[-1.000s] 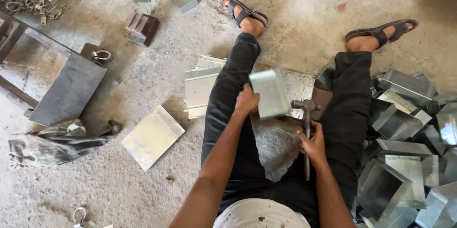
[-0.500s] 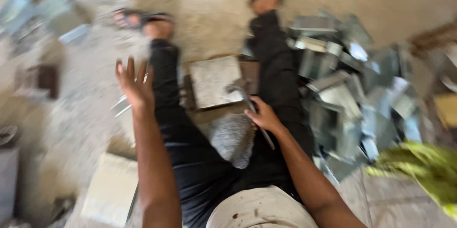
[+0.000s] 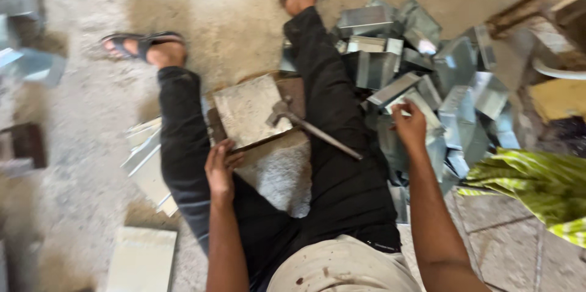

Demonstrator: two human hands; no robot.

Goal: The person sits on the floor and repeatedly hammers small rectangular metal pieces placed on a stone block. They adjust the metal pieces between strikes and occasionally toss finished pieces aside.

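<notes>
I sit on the floor with my legs spread, in black trousers and sandals. A flat stone slab (image 3: 247, 109) lies between my legs on a wooden block. A hammer (image 3: 305, 126) rests loose across the slab and my right thigh, with no hand on it. My left hand (image 3: 221, 169) lies on my left thigh at the slab's near edge, fingers loosely apart, holding nothing. My right hand (image 3: 409, 124) reaches into a pile of folded sheet-metal boxes (image 3: 427, 66) on my right and grips the edge of one folded metal piece (image 3: 406, 93).
Flat metal sheets (image 3: 146, 158) lie by my left leg, and another sheet (image 3: 141, 258) lies nearer on the floor. More metal parts (image 3: 27, 60) sit at the far left. A green-and-yellow striped cloth (image 3: 537, 185) lies at the right on stone paving.
My right hand has let go of the hammer and moved right into the metal pile. My left hand has dropped from the air onto my thigh. The view has swung right.
</notes>
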